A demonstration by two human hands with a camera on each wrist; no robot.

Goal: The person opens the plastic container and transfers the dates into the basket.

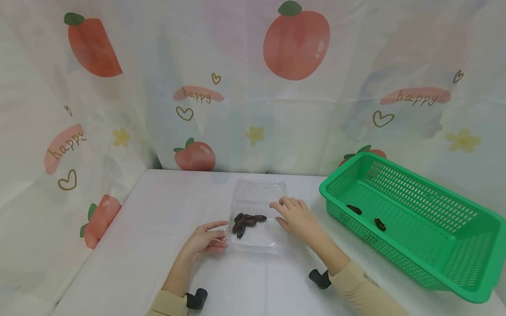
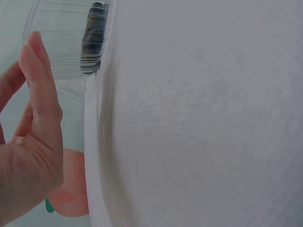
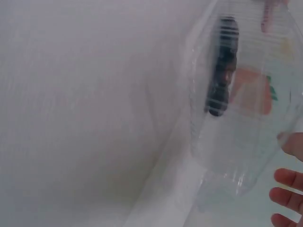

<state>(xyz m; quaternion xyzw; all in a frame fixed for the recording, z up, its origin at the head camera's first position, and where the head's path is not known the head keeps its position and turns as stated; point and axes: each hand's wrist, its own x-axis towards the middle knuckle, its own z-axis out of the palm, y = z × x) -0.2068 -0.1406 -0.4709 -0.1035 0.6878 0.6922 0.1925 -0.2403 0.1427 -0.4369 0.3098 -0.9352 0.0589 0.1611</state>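
A clear plastic clamshell box [image 1: 257,243] stands on the white table with its lid [image 1: 258,191] folded back. Several glossy dark brown oval pieces [image 1: 250,222] lie together in its left half. My left hand [image 1: 207,239] is at the box's left side, its fairly straight fingers [image 2: 42,85] touching the clear wall. Over the right side of the box, near the hinge, is my right hand [image 1: 296,215], fingers spread and slightly bent, holding nothing. In the right wrist view its fingertips [image 3: 288,177] show beside the box wall.
A green perforated plastic basket [image 1: 395,259] stands at the right, with two dark brown pieces [image 1: 380,224] inside. Behind the table [image 1: 158,206] hangs a fruit-printed curtain [image 1: 237,109], which also runs along the left side.
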